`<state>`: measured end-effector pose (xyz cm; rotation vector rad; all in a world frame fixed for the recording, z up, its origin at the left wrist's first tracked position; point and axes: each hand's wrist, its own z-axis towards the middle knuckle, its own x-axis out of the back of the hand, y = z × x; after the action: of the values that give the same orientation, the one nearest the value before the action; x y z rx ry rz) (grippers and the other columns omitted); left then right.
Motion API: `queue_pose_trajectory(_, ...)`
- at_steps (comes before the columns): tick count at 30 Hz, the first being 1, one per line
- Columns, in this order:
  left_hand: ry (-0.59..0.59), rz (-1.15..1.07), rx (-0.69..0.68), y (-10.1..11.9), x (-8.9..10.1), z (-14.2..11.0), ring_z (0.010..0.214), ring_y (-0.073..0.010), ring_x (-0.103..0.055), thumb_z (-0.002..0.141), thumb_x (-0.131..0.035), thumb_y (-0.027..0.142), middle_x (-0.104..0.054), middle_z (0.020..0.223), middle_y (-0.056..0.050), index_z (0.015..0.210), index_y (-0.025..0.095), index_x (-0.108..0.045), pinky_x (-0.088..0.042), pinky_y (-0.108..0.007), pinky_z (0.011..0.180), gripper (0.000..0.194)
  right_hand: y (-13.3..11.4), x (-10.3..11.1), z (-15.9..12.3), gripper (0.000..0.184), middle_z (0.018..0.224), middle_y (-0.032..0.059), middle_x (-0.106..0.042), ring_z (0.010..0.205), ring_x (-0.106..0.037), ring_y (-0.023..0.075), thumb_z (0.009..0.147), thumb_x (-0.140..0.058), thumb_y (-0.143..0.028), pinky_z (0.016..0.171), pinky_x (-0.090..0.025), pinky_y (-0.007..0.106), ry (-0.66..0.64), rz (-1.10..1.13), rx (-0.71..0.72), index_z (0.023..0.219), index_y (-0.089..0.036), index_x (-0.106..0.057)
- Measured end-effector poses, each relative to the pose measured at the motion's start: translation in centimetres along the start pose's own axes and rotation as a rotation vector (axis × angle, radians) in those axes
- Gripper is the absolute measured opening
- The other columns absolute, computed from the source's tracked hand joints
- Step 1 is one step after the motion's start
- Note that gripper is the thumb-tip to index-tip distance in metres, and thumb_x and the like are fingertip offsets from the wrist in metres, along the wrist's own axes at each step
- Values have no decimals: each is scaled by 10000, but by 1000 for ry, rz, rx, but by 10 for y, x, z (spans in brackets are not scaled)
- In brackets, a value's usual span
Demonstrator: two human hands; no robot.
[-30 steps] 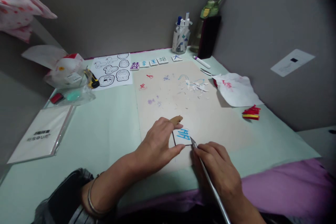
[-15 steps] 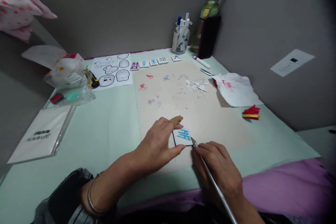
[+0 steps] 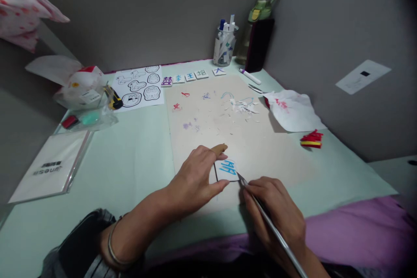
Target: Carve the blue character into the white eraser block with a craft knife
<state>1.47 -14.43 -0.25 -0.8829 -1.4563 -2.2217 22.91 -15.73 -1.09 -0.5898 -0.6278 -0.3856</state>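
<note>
A small white square block (image 3: 226, 173) with blue character strokes on its face lies on the beige board (image 3: 195, 147). My left hand (image 3: 198, 173) grips it by opposite edges, thumb at the near edge and fingers at the far one. One finger of that hand wears a tan covering. In my right hand (image 3: 276, 208) is a slim silver carving knife (image 3: 272, 226), held like a pen. Its tip meets the right edge of the block, close to the blue strokes. The far end of the handle runs out of view at the bottom.
White shavings (image 3: 243, 106) lie on the board. Behind it stand several character blocks (image 3: 190, 77), a jar of pens (image 3: 224, 45) and a green bottle (image 3: 260, 13). A marked paper (image 3: 293, 110) and red strips (image 3: 312, 139) are right; a yellow-black cutter (image 3: 114, 99) and plastic bags (image 3: 81, 84) left.
My right hand has shifted slightly right and the knife handle has swung a little to the right, its tip staying at the block's edge. My left hand and the block hold their place.
</note>
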Motion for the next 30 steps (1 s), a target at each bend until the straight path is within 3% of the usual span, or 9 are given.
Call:
queue_pose_trajectory(16, 18, 17, -8, 0, -1, 1, 1138, -265, -592, 841, -772, 169, -679, 1275, -83, 1426, 186, -437, -511, -455, 1021, 675, 1, -7, -1, 222, 827, 68, -674, 816, -632, 203, 904, -616, 24, 741, -539, 362, 39, -23, 3, 1034, -156, -611)
queue_pose_trajectory(30, 25, 38, -22, 1, 0, 1, 1141, -269, -600, 853, -772, 183, -639, 1355, -106, 1367, 193, -500, -524, -455, 1013, 581, 5, -8, -5, 244, 909, 99, -691, 848, -632, 200, 879, -659, 28, 740, -538, 324, 29, -40, -8, 1052, -142, -626)
